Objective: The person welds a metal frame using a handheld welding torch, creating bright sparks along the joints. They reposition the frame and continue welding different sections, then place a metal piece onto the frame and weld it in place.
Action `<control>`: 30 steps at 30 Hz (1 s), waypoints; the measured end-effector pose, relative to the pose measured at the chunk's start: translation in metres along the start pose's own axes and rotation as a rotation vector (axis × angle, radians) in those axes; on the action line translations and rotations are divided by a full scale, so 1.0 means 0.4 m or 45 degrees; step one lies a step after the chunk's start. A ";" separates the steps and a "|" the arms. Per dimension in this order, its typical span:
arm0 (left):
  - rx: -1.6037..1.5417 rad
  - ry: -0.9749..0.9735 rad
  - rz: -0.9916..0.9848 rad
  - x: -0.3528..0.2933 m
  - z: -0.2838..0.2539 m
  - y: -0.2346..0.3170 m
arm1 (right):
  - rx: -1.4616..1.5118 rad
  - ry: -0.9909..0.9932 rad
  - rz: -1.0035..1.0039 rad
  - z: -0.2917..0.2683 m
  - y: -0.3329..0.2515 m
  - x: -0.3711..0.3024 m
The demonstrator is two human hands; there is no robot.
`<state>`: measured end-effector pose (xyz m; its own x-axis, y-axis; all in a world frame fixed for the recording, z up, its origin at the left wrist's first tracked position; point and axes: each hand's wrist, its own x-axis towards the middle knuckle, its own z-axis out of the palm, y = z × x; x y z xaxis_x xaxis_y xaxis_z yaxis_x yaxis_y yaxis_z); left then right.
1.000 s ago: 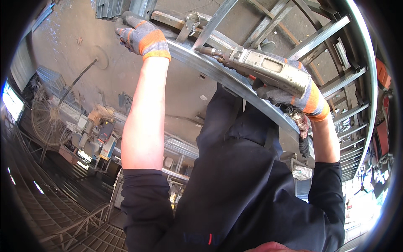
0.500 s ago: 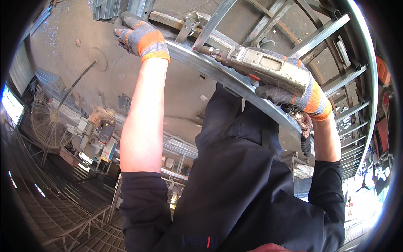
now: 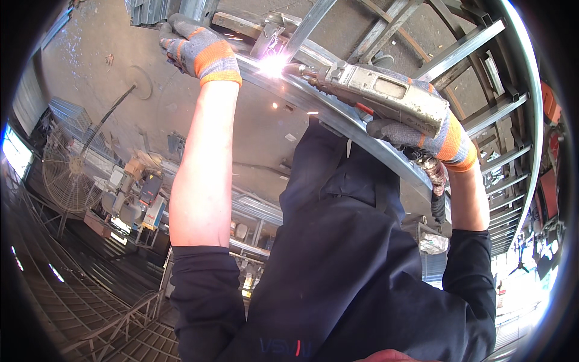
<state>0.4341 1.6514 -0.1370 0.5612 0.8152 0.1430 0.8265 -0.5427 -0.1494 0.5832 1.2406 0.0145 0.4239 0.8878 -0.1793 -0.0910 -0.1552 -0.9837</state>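
In my right hand, gloved in grey and orange, is a pale, worn welding gun with its nozzle pointing left. A bright white-violet arc burns at the nozzle tip, where a crossbar meets the curved metal rail. Orange sparks fall below it. My left hand, in a matching glove, is closed about the rail's far left end, beside the arc; its fingertips are partly hidden. A dark cable hangs under the right hand.
The metal frame's crossbars spread to the right, along a long curved outer rail. Ribbed metal profiles lie beyond my left hand. A large floor fan and a cluttered cart stand at left.
The arc has lit at the gun's tip, and sparks now drop from the joint. Both hands keep nearly the same place.
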 end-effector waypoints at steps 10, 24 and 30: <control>0.817 0.291 0.372 0.028 0.238 -0.173 | -0.014 -0.030 0.010 -0.002 0.015 -0.006; -0.780 -0.239 -0.592 -0.025 -0.217 0.164 | 0.017 -0.093 0.141 -0.016 0.002 -0.015; -0.738 -0.231 -0.547 -0.018 -0.223 0.164 | 0.073 -0.090 0.216 -0.021 -0.012 -0.024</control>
<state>0.4885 1.5919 -0.0607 0.2085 0.9730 -0.0990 0.8906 -0.1471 0.4304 0.5869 1.2292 0.0209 0.3337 0.8797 -0.3387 -0.2076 -0.2818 -0.9367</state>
